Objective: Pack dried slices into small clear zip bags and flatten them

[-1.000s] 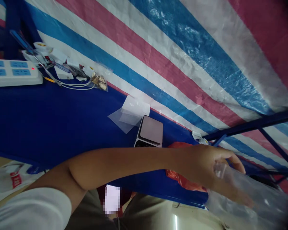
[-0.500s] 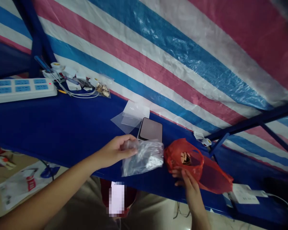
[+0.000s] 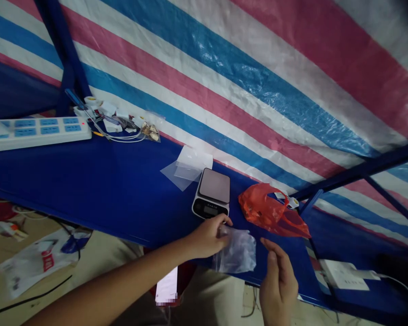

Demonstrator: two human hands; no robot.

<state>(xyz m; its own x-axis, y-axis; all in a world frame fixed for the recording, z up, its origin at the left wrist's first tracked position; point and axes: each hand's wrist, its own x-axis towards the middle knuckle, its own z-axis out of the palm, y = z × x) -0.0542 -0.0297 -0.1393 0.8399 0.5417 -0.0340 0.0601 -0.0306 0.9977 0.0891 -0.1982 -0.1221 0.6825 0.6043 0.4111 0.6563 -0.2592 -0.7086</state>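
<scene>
My left hand (image 3: 212, 235) is closed on the top of a clear plastic bag (image 3: 238, 251), which hangs over the front edge of the blue table. Just behind that hand stands a small digital scale (image 3: 211, 194) with a grey platform and a dark display panel. My right hand (image 3: 279, 276) is to the right of the bag, apart from it, fingers loosely bent with nothing visible in them. Beyond it lies a red plastic bag (image 3: 258, 206) with handles; what is in it cannot be made out.
Thin clear sheets (image 3: 187, 167) lie behind the scale. A power strip (image 3: 37, 131), a cable and small packets (image 3: 115, 120) line the table's left back. At right is a white box (image 3: 343, 274) with a cord. A striped tarp (image 3: 224, 90) hangs behind.
My left hand has brought the clear bag nearer and to the right, uncovering the scale's display. The red bag sits farther back, and my right hand has come away from it.
</scene>
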